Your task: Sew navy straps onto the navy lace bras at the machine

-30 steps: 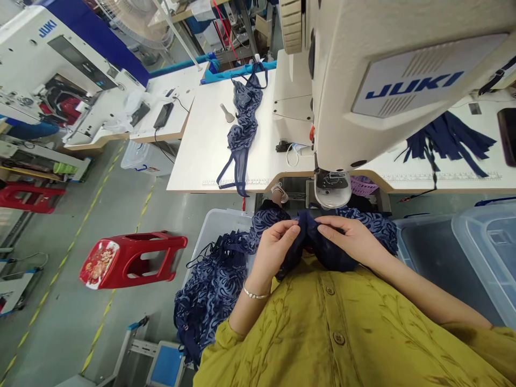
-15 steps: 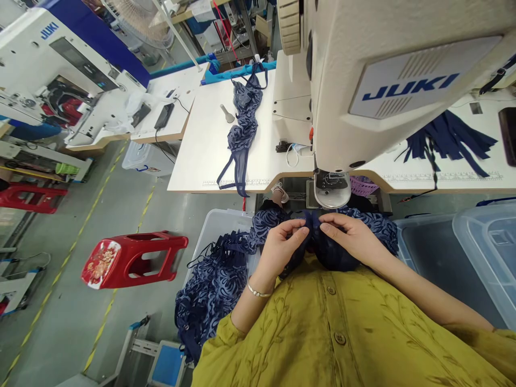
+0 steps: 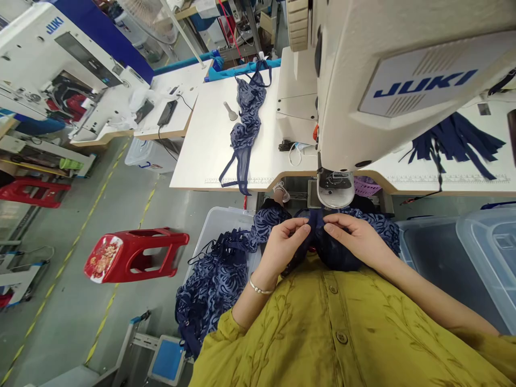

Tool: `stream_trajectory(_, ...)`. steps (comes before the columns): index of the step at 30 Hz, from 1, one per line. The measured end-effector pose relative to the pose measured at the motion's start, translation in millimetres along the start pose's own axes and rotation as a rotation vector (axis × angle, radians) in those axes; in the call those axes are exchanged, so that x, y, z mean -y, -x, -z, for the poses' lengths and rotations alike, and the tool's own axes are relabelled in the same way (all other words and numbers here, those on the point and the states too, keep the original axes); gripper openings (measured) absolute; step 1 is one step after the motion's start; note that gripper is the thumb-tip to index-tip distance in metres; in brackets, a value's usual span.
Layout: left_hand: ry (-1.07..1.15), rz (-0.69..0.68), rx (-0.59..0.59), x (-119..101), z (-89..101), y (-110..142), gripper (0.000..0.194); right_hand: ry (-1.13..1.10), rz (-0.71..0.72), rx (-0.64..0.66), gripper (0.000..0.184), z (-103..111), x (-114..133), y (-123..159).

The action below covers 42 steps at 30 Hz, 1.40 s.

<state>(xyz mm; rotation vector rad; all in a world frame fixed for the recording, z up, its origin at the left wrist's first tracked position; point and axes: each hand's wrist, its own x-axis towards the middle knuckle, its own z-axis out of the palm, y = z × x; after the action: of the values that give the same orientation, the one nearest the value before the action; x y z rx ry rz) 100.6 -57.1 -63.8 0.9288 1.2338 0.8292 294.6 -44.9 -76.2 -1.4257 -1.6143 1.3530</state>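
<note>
Both hands pinch the middle of a navy bra [image 3: 336, 250] held at my lap, just below the head of the sewing machine [image 3: 338, 188]. Thumb and fingertips of my left hand [image 3: 284, 242] are closed on the cloth on one side. My right hand [image 3: 350, 236] grips it the same way a short gap to the right. Between the fingertips a narrow dark strip stands up. Patterned navy bras [image 3: 215, 290] lie in a heap to the left, draped over a clear bin [image 3: 228, 217]. Part of the held bra is hidden behind my hands.
Another patterned bra [image 3: 248, 123] lies on the white table [image 3: 193, 156] beside a small pale tool [image 3: 230, 112]. Navy fabric strips [image 3: 453, 145] fan out at right. Clear bins [image 3: 487, 252] stand at my right. A red stool [image 3: 137, 255] is on the floor at left.
The view has shifted slightly. My hands remain pinched on the bra, and the dark strip between the fingertips shows a little more.
</note>
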Motion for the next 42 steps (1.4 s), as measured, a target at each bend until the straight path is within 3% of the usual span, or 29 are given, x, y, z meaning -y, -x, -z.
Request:
stream_trajectory(20,0.084,0.061,0.023,1.2,-0.6,-1.5,0.033,0.002,0.008,0.000,0.033,-2.3,-3.6,2.5)
stream_trajectory(23,-0.107,-0.033,-0.008,-0.6,0.7,-1.0,0.029,0.146,0.066,-0.001,0.032,6.6,-7.2,0.9)
stream_trajectory(27,-0.626,-0.373,-0.068,-6.1,-0.1,-0.1,0.021,0.394,0.184,-0.167,0.034,23.7,-12.2,-0.4)
stream_trajectory(29,-0.913,-0.514,-0.059,-7.8,-4.7,0.1,0.023,0.283,0.141,-0.113,0.040,24.4,-11.3,0.9)
stream_trajectory(32,-1.311,-0.686,-0.007,-8.7,-17.2,0.5,0.026,-0.087,0.006,0.084,0.050,11.4,-7.3,1.2)
stream_trajectory(34,-1.458,-0.777,0.081,-9.9,-26.1,1.0,0.028,-0.326,-0.090,0.074,0.046,-0.1,-5.5,-1.3)
stream_trajectory(37,-1.426,-0.802,0.152,-13.3,-34.2,1.0,0.028,-0.550,-0.183,-0.038,0.040,-8.5,-5.9,-5.6)
stream_trajectory(42,-1.140,-0.711,0.121,-12.9,-32.6,-2.6,0.025,-0.656,-0.218,-0.031,0.037,-0.8,-8.7,-3.3)
